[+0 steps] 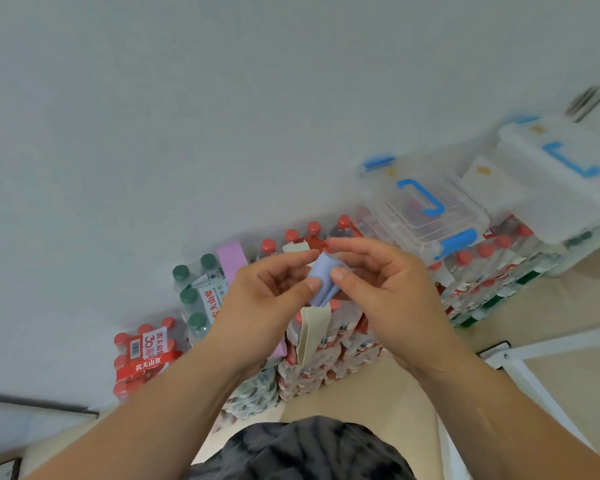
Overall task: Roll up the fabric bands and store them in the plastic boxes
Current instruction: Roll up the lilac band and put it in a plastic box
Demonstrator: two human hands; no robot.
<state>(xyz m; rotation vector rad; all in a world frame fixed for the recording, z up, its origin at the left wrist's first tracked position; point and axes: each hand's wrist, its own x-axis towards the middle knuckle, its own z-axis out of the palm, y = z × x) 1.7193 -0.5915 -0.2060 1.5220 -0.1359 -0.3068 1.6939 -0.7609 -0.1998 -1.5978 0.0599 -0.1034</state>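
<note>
Head view: left hand [267, 299] and right hand [378, 292] each pinched the pale blue fabric band [321, 282] between thumb and curled fingers, above the water bottle packs [329, 355]. A lidded clear plastic box [426, 209] sat on packs to the right.

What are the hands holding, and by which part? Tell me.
A blue fabric band, pinched by both hands: left hand on its left edge, right hand on its right edge.

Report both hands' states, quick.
Left hand: pinching the blue fabric band.
Right hand: pinching the same band.
</note>
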